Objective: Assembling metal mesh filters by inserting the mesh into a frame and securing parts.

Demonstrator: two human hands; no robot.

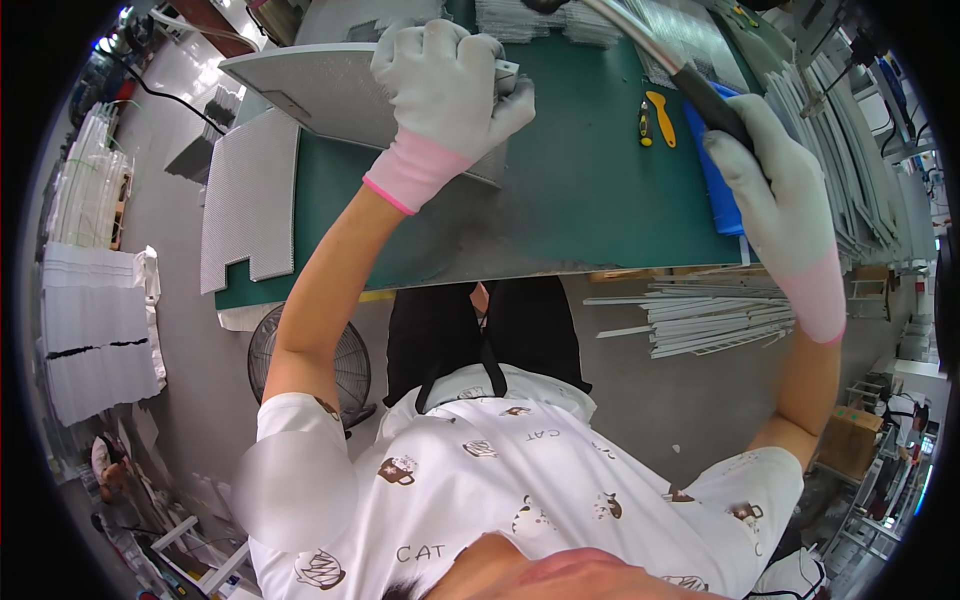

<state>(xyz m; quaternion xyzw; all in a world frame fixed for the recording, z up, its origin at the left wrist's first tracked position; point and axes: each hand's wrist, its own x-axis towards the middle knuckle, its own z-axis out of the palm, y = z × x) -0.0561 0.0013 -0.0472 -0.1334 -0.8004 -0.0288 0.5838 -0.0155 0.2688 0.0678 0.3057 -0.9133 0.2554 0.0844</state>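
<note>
Both hands wear pale grey gloves with pink cuffs, and I see them spread wide apart across the upper part of the frame. My left hand [450, 90] lies palm-down in the upper centre, fingers curled over the far right corner of a flat grey metal panel [330, 90]; the panel stretches away from the hand toward the upper left, and the hand presses on it rather than closing right round it. At that corner a small bright metal edge pokes out just beside the fingertips. My right hand [775, 180] sits at the upper right, wrapped tight round the black grip of a long tool with a silvery shaft [640, 40]; the shaft runs up and to the left from the hand toward the top edge, and its head is cut off there, so I cannot tell what kind it is. Both hands are over a green surface [580, 200]. Just left of the right hand lies a blue sheet [722, 200], and near it a yellow utility knife [660, 118]. At the left end of the surface a perforated grey mesh sheet [250, 200] lies flat, below the panel. Under the right side of the surface a bundle of white strips [710, 315] rests on the floor.
</note>
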